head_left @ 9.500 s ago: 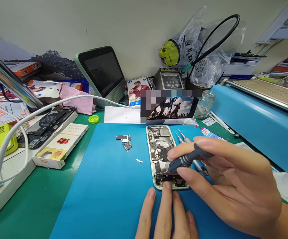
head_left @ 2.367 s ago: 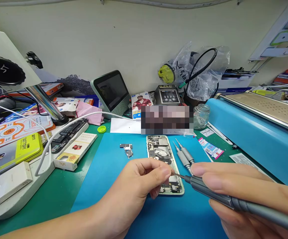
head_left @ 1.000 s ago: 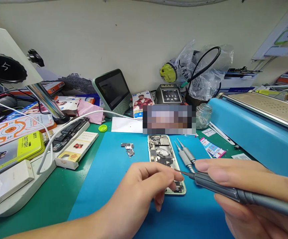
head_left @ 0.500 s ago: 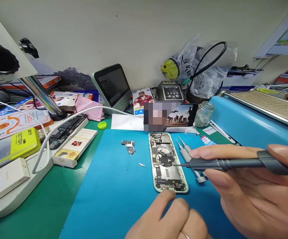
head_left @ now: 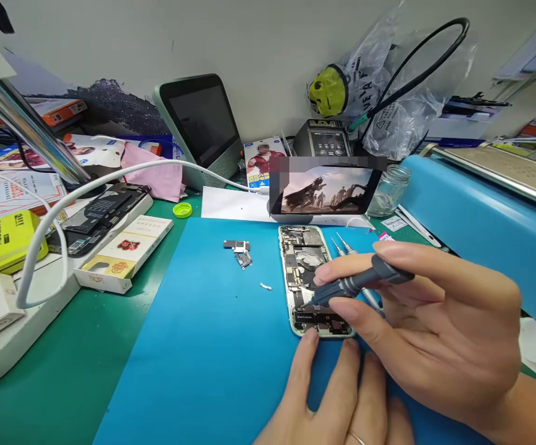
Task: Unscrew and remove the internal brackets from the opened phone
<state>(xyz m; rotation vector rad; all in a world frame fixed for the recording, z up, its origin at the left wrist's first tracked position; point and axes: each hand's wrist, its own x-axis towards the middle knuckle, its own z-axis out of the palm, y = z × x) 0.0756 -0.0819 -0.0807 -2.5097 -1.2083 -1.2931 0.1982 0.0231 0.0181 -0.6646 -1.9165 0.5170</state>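
An opened phone [head_left: 302, 259] with bare circuitry lies on a blue mat [head_left: 203, 346]. My right hand [head_left: 435, 327] grips a grey screwdriver [head_left: 358, 283], its tip pressed down on the phone's lower half. My left hand [head_left: 337, 402] lies flat on the mat, fingers stretched out, with the fingertips touching the phone's near end. It holds nothing. Two more screwdrivers [head_left: 342, 246] lie just right of the phone, partly hidden by my right hand.
Small removed parts [head_left: 239, 252] and a tiny bracket [head_left: 264, 286] lie on the mat left of the phone. Behind it a propped phone [head_left: 326, 190] plays video. A blue machine [head_left: 481, 228] stands at right; a cigarette box [head_left: 122, 253], white cable [head_left: 64, 204] and clutter at left.
My right hand has tilted the screwdriver from level to tip-down onto the phone's lower half. My left hand's fingers have slid forward to the phone's near end. The camera has dipped closer.
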